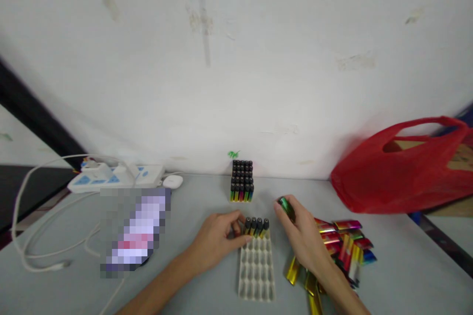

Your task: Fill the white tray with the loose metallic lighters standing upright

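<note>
A pale tray (256, 268) with rows of small pockets lies in front of me. Several black-topped batteries (256, 226) stand upright in a row at its far end. My left hand (225, 231) is closed at the tray's far left corner, its thumb along the edge and its fingers beside the leftmost battery. Right of the tray, my right hand (301, 231) is raised a little, closed on a shiny green battery (286, 208) between thumb and fingers; part of it is hidden. A block of upright batteries (242, 182) stands behind the tray, close to the wall.
Shiny coloured battery packs (345, 248) lie heaped at the right, partly under my right forearm. Behind them sits a red plastic bag (399, 172). On the left are a white power strip (118, 179), loose white cables (55, 256) and a blurred phone (140, 231).
</note>
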